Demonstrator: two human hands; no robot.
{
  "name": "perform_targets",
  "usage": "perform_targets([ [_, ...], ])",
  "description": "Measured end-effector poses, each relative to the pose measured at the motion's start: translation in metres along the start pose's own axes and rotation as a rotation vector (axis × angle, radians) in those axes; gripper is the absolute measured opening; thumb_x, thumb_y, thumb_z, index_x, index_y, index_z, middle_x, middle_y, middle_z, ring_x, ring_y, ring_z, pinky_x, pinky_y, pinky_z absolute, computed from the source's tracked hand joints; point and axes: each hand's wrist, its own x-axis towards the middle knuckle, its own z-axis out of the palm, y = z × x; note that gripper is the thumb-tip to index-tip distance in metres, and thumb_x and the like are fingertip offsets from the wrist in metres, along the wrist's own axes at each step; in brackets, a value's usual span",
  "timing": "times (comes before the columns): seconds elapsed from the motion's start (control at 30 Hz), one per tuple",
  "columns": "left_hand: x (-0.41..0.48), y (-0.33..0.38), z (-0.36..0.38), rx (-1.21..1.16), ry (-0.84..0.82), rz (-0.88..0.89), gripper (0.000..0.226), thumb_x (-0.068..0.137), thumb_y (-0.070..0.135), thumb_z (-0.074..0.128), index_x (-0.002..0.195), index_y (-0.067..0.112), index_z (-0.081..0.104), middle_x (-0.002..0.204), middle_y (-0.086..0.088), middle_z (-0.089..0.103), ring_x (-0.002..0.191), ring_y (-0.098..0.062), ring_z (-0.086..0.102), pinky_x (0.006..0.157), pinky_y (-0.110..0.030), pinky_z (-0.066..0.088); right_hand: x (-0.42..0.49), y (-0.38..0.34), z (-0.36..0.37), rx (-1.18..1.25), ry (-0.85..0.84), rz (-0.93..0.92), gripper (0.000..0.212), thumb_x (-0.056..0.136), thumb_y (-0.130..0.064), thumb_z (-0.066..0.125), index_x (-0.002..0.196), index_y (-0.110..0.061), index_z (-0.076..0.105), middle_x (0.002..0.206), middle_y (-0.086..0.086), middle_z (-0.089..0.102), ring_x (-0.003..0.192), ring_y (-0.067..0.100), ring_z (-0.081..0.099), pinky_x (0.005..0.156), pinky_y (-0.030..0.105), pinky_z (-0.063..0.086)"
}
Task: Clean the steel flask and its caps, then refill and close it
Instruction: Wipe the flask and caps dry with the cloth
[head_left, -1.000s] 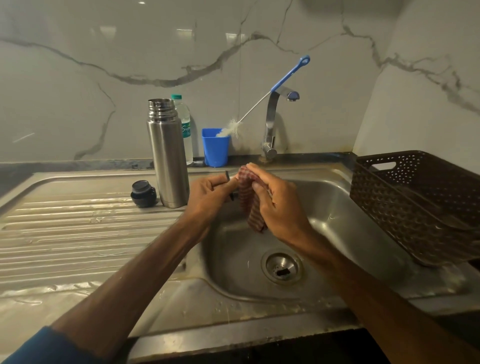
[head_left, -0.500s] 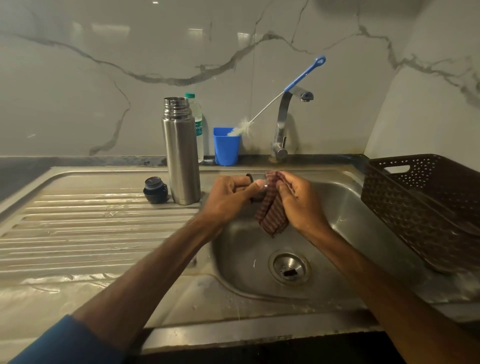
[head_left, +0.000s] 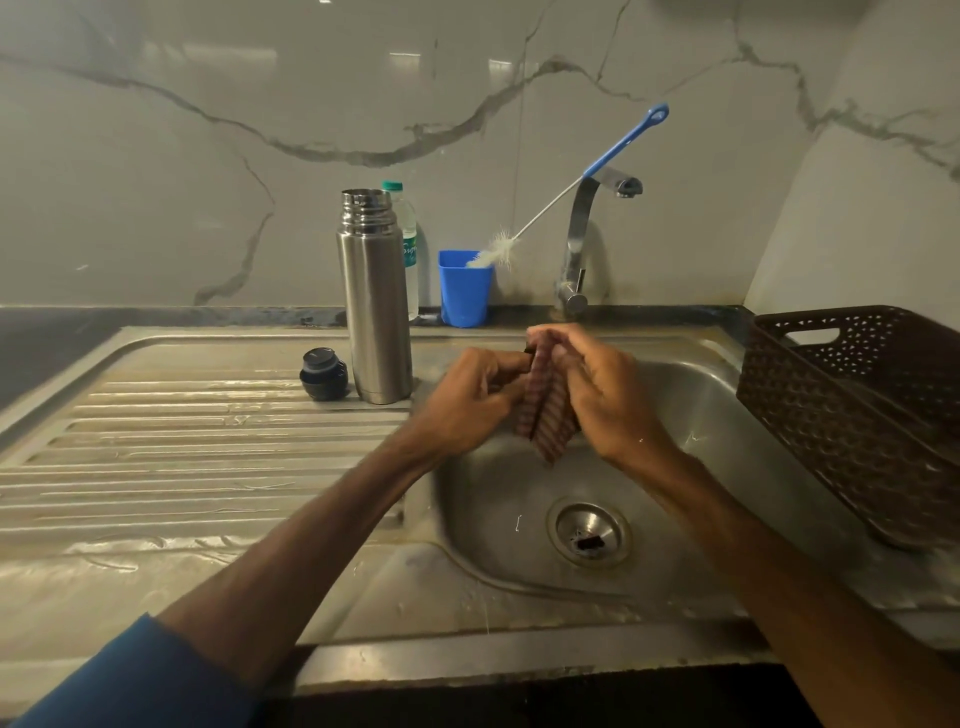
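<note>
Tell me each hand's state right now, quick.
Left hand: grip closed on a small dark object, likely a cap, mostly hidden.
Right hand: grip closed on the red-striped fabric cloth.

view: head, wide-angle | from: above counter's front edge | faces: forward and down | near: sink (head_left: 701, 415) | far: wall (head_left: 208, 156) across the top

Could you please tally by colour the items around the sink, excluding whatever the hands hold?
Blue: 2, cup and bottle brush
Steel: 2, flask and tap
Black: 1, cap
Clear: 1, water bottle
Brown: 1, basket
Total: 7
</note>
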Motion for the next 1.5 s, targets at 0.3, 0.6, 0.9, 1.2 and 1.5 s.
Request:
perform_targets([
  [0.3, -0.003, -0.003, -0.010, -0.122, -0.032, -0.065, 0.026, 0.106, 0.009, 0.052, 0.122, 0.006, 0.073, 0.113, -0.006, 0.078, 0.110, -0.021, 0.072, 0.103, -0.040, 0.056, -0.004, -0.001, 0.008, 0.049, -0.083, -0.031, 0.031, 0.107, -0.022, 0.045, 0.131, -0.020, 0.066, 0.120, -0.005, 0.072, 0.110, 0.006, 0.067, 0.096, 0.026, 0.054],
  [0.6, -0.005, -0.001, 0.004, -0.160, 0.001, 0.052, 0.024, 0.103, 0.008, 0.059, 0.121, 0.006, 0.074, 0.111, -0.003, 0.079, 0.105, -0.016, 0.074, 0.094, -0.029, 0.059, 0.002, 0.013, 0.006, 1.028, 0.056, 0.801, 0.051, 0.106, -0.042, 0.049, 0.127, 0.001, 0.066, 0.117, 0.021, 0.072, 0.094, 0.032, 0.073, 0.090, 0.047, 0.061],
  [0.9, -0.005, -0.010, 0.014, 0.383, 0.267, 0.142, 0.010, 0.096, 0.011, 0.069, 0.090, 0.013, 0.075, 0.086, -0.002, 0.068, 0.077, -0.010, 0.061, 0.071, -0.032, 0.052, -0.004, -0.007, 0.009, 1.174, -0.024, 0.794, 0.050, 0.099, -0.037, 0.061, 0.127, 0.004, 0.065, 0.119, 0.022, 0.072, 0.093, 0.026, 0.071, 0.072, 0.033, 0.063],
  [1.2, -0.005, -0.007, 0.008, 0.636, 0.167, 0.230, 0.038, 0.093, 0.043, 0.068, 0.118, 0.015, 0.076, 0.101, -0.007, 0.073, 0.091, -0.017, 0.060, 0.080, -0.035, 0.051, -0.008, -0.011, 0.004, 0.592, 0.162, 0.688, 0.005, 0.089, -0.015, 0.078, 0.091, -0.015, 0.074, 0.084, 0.004, 0.080, 0.078, 0.018, 0.078, 0.061, 0.027, 0.061],
  [1.5, -0.006, -0.006, 0.013, 0.607, 0.132, 0.260, 0.019, 0.103, 0.021, 0.060, 0.111, 0.013, 0.075, 0.088, 0.003, 0.061, 0.077, -0.011, 0.050, 0.067, -0.018, 0.032, 0.003, 0.006, 0.003, 0.676, 0.280, 0.708, 0.012, 0.097, -0.007, 0.065, 0.092, -0.015, 0.071, 0.094, 0.009, 0.077, 0.078, 0.015, 0.074, 0.063, 0.026, 0.062],
])
